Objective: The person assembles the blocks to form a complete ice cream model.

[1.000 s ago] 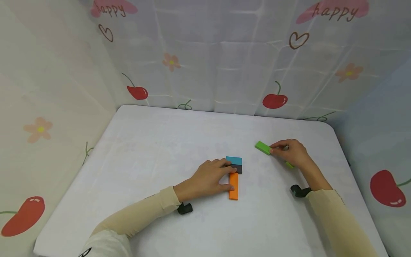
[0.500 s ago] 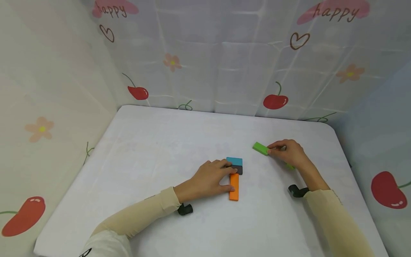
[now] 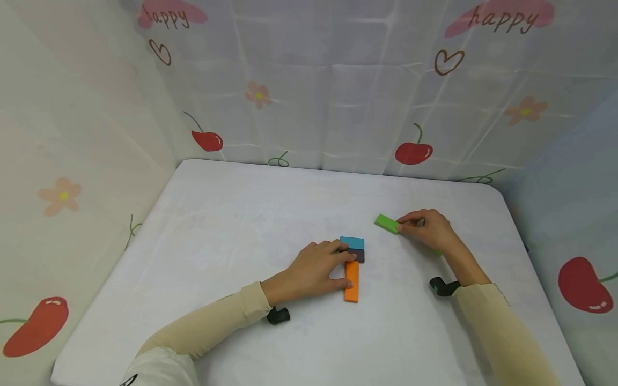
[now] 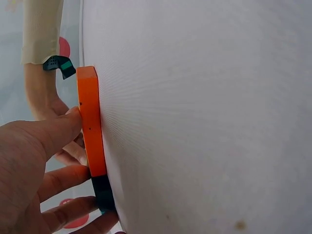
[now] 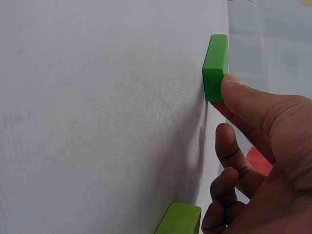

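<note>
The left hand (image 3: 314,271) lies over a small row of blocks, its thumb against the side of the orange block (image 3: 352,284) and its other fingers on the black block (image 3: 359,255) and by the blue block (image 3: 352,243). In the left wrist view the orange block (image 4: 91,122) meets the black block (image 4: 103,192) end to side. Thumb and finger of the right hand (image 3: 427,230) pinch one end of a green block (image 3: 387,224); the right wrist view shows this green block (image 5: 216,68) too. A second, yellow-green block (image 5: 180,219) lies below the right hand.
All this is on a white table (image 3: 232,214) with patterned curtains (image 3: 318,96) behind and at both sides. A black device (image 3: 278,315) is at the left wrist, another black device (image 3: 443,287) at the right wrist.
The right hand has moved a little to the left with the green block, toward the row. The left hand and its blocks have hardly moved.
</note>
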Demonstrator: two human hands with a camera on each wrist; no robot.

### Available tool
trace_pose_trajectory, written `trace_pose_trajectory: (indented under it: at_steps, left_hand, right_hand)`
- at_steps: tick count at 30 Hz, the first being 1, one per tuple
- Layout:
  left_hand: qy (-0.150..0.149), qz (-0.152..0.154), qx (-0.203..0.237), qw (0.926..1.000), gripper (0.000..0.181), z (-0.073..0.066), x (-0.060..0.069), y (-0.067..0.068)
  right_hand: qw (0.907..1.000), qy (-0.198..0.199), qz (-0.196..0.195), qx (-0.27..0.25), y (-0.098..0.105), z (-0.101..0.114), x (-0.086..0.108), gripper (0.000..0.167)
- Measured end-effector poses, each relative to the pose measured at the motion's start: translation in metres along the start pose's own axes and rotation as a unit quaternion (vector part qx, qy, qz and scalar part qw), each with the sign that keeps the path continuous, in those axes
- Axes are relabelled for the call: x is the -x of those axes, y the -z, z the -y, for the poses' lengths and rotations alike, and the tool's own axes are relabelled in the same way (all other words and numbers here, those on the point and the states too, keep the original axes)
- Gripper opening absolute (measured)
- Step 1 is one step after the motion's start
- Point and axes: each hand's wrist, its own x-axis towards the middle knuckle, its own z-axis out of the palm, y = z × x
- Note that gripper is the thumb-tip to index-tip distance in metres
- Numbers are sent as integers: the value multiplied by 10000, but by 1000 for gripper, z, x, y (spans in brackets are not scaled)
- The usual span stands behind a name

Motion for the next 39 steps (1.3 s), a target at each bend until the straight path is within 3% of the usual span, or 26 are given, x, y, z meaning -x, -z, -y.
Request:
trace_pose_trajectory:
  at_steps: [39]
  left_hand:
    - [34, 31, 88, 10000, 63, 0, -1, 0]
  right_hand:
    - [9994, 246, 241, 57, -21, 20, -11, 30]
